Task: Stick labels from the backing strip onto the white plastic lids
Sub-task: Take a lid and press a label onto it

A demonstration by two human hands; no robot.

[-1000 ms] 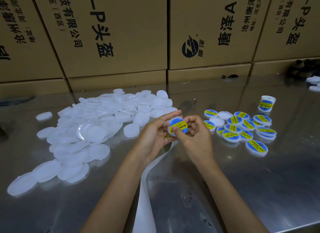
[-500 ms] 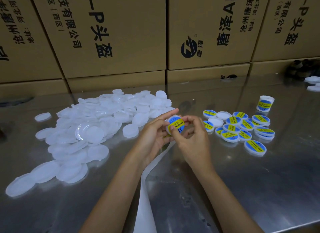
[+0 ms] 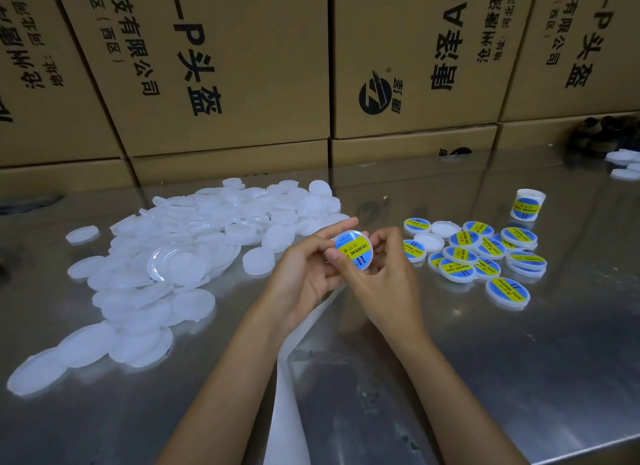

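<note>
From where I watch, the job looks early in its run. Just right of the frame's centre, both hands hold one white lid (image 3: 353,249) tilted up toward the camera, and its round blue-and-yellow label (image 3: 350,247) already sits on its face. My left hand (image 3: 304,274) has its fingers curled behind and under the lid with one long finger stretched along its upper edge; my right hand (image 3: 388,277) pinches the lid's right and lower rim, the thumb lying across the lower left of the label as if pressing it flat. I judge this lid is all but done and only needs a last smoothing before it joins the finished ones. Those finished lids (image 3: 485,253) lie in a small cluster at centre right on the steel table (image 3: 519,378), roughly a dozen and a half, with two in the group showing plain white faces, which I take as turned over or not yet labelled; I cannot tell which. One more labelled piece (image 3: 526,205) stands on edge a little above that cluster. The unlabelled heap (image 3: 194,257) sprawls across the left half of the frame and is far larger, so most of the work remains. The white backing strip (image 3: 287,395) runs from under my hands down to the bottom edge between my forearms; I see no labels on the stretch in view.
</note>
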